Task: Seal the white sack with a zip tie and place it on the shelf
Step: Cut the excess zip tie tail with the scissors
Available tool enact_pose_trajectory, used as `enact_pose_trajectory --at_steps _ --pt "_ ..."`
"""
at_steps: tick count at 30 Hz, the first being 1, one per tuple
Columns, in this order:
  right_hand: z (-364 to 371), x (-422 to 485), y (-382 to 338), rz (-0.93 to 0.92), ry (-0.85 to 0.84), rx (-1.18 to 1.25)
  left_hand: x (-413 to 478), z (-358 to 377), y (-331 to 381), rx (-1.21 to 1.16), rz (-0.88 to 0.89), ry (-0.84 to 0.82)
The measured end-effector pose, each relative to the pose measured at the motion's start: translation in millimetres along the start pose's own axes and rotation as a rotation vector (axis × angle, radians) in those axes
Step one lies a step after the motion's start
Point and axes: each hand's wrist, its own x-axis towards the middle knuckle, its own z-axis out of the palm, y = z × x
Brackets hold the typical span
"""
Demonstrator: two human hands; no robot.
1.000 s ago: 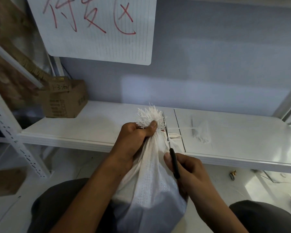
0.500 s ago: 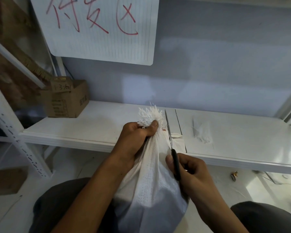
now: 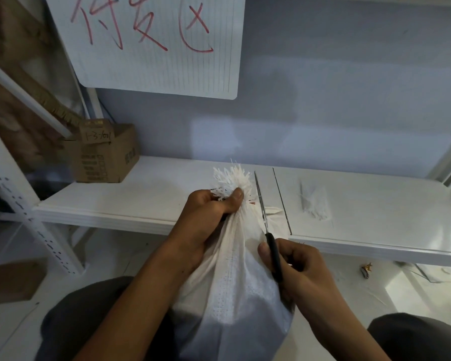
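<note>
The white woven sack (image 3: 235,290) stands between my knees, in front of the white shelf (image 3: 141,199). My left hand (image 3: 208,217) squeezes its gathered neck, and the frayed top (image 3: 232,175) fans out above my thumb. In my right hand (image 3: 297,267) are black-handled scissors (image 3: 274,254), their thin blades pointing up, close together, right beside the neck. My left hand hides the zip tie around the neck. A small heap of white zip ties (image 3: 314,204) lies on the shelf to the right.
A cardboard box (image 3: 104,155) sits at the shelf's left end. Above it a white sheet with red writing (image 3: 156,43) hangs on the grey wall. A perforated white upright (image 3: 31,214) stands at the left. A small metal object (image 3: 366,269) lies on the floor under the shelf.
The zip tie's long tail, which stuck out to the right of the neck a second ago, is gone. Scissors and both hands have stayed nearly in place.
</note>
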Motion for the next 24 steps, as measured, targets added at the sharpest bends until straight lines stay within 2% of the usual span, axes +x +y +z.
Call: enact_pose_trajectory --at_steps 17,20,24 --pt "-21.9 -3.9 9.4 0.089 0.007 0.076 -10.1 -13.6 5.8 0.008 0.037 0.023" --pt "-33.2 -1.8 14.1 0.036 0.053 -0.056 -11.7 -20.4 7.8 -0.017 0.046 0.038" --pt "-51.6 2.6 27.1 0.037 0.180 -0.415 -15.0 -27.5 8.1 -0.022 0.039 0.049"
